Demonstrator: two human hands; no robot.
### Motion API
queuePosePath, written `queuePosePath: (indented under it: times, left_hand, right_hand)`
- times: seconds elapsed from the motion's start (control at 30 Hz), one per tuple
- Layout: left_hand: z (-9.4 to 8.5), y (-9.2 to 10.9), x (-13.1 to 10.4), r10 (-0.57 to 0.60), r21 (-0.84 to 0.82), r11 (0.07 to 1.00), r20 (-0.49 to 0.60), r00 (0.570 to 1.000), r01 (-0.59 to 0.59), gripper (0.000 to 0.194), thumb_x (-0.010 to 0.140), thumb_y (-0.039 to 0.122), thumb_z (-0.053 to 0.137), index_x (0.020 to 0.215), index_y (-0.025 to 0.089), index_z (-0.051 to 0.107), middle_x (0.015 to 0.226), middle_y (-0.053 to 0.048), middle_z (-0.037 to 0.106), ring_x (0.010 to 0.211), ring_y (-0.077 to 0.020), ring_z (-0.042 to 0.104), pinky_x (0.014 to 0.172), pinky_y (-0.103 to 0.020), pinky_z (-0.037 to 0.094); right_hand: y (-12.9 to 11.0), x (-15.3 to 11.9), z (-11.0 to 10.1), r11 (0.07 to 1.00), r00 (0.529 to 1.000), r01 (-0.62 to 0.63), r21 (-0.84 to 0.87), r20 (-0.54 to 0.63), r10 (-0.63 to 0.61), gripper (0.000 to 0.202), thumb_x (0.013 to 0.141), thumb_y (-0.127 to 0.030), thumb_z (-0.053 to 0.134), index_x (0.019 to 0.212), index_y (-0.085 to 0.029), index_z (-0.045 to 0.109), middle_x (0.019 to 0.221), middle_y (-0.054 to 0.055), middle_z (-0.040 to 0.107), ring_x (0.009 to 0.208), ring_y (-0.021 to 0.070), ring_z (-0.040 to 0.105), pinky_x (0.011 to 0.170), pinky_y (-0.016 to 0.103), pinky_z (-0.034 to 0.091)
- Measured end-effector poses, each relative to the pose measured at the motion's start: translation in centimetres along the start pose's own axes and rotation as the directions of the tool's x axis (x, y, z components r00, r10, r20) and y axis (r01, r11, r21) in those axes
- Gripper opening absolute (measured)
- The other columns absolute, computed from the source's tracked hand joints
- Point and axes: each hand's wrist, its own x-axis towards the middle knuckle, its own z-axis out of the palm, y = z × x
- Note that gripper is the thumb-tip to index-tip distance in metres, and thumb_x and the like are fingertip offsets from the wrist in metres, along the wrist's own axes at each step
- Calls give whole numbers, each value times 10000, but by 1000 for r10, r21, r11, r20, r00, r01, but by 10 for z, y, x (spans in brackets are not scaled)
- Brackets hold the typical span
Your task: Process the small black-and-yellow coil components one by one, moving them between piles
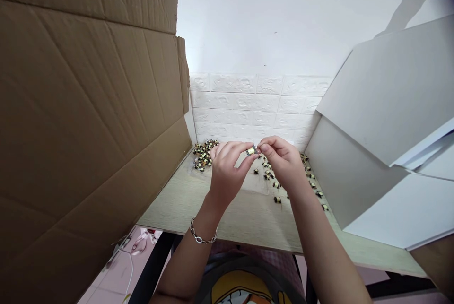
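My left hand [229,169] pinches a small black part with a yellow wrapped middle [251,151] between thumb and fingers, lifted above the table. Close against its right end, my right hand [282,160] has thumb and index finger pressed together; what they grip there is too small to make out. Behind my left hand lies a heap of similar yellow and black parts [203,155]. More loose parts [276,185] are scattered beneath and to the right of my right hand.
The pale wooden table [258,219] carries a clear plastic sheet [257,183] under the hands. A tall cardboard panel [88,105] stands along the left. White panels [376,152] rise on the right, and a white brick-patterned wall [248,100] is at the back.
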Motion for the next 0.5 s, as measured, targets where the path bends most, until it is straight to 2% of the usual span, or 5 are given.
queuePosePath:
  times: [0.17, 0.5]
  left_hand:
    - [1, 0, -1, -15, -39, 999, 8, 1000, 16, 153, 750, 325, 546, 863, 232, 587, 859, -21, 633, 834, -162, 534, 799, -316, 334]
    - [5, 1, -2, -41, -113, 993, -5, 999, 40, 144, 744, 292, 561, 855, 208, 594, 841, -20, 629, 830, -144, 534, 782, -304, 385]
  right_hand:
    - [3, 1, 1, 995, 999, -44, 86, 26, 42, 117, 757, -292, 531, 717, -182, 540, 678, -21, 565, 679, 92, 528, 657, 229, 421]
    - [4, 1, -2, 996, 1000, -13, -87, 4, 13, 116, 751, -302, 537, 730, -193, 570, 698, -16, 582, 693, 101, 523, 646, 235, 409]
